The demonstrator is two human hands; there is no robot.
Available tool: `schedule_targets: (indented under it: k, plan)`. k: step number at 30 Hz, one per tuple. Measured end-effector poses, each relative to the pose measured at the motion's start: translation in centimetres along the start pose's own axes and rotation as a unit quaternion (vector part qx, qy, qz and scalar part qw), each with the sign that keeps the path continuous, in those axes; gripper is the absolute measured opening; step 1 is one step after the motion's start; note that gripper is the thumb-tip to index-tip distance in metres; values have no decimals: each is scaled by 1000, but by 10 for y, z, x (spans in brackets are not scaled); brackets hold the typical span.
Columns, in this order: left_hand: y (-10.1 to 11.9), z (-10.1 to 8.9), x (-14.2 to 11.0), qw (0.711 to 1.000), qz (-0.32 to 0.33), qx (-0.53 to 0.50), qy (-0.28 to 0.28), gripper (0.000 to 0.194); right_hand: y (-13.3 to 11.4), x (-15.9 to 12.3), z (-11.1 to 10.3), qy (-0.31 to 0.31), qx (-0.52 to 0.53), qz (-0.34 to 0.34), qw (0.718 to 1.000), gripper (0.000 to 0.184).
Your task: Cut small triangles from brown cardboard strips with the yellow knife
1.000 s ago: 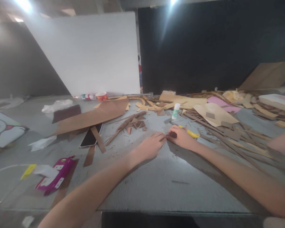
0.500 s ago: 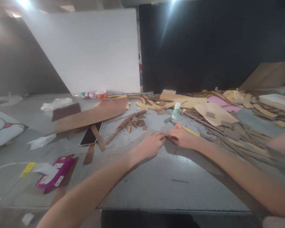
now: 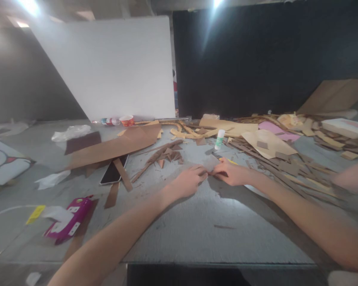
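My left hand (image 3: 191,180) rests on the grey table with fingers curled and pressed together. Facing it, my right hand (image 3: 231,173) is closed in a pinch. Between the fingertips of both hands is a small strip of brown card (image 3: 210,173), mostly hidden by the fingers. Just beyond the right hand, a yellow-handled cutter (image 3: 233,162) is partly covered by that hand; whether it touches the fingers I cannot tell. Behind stands an upright white and green glue stick (image 3: 219,140). Left of it lies a cluster of folded brown pieces on a strip (image 3: 164,154).
Brown strips and scraps (image 3: 282,167) cover the right side, near another person's arm (image 3: 352,174). Large brown sheets (image 3: 119,146) partly cover a phone (image 3: 110,173) at left. A magenta device (image 3: 70,220) lies at front left. A thin strip (image 3: 224,227) lies near the table's front edge.
My right hand has shifted slightly and now hides more of the cutter's yellow handle. My left hand stays nearly in place, and both keep their pinch on the brown strip.
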State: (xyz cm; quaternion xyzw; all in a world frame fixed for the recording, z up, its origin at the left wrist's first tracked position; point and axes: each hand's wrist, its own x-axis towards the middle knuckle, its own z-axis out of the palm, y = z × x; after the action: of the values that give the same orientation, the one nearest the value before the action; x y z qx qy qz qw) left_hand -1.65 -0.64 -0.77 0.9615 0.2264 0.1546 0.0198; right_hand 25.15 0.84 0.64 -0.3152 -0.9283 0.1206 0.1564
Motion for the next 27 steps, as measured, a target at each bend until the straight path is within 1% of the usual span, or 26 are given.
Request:
schedule_targets:
  k: [3,8,12,17,22,25,27]
  plan:
    - [-2,1,0,1000,13,12,-7,50,4,0,-3,-44,45,-16,998,32]
    - [-4,1,2,999,18,22,-27,50,2,-1,-10,-7,27,-51,998,35]
    - [-6,2,1,1000,16,10,-11,52,0,-2,-10,20,9,-70,997,38]
    - [-6,4,-2,1000,16,7,-1,48,-1,-3,-11,20,-7,-90,996,40]
    - [-7,4,-2,1000,16,7,4,51,0,-4,-9,38,-2,-80,996,34]
    - [-6,4,-2,1000,16,10,6,50,3,-1,-1,58,-10,-53,997,26]
    - [-6,3,-2,1000,15,13,3,50,6,1,6,69,-10,-31,997,28]
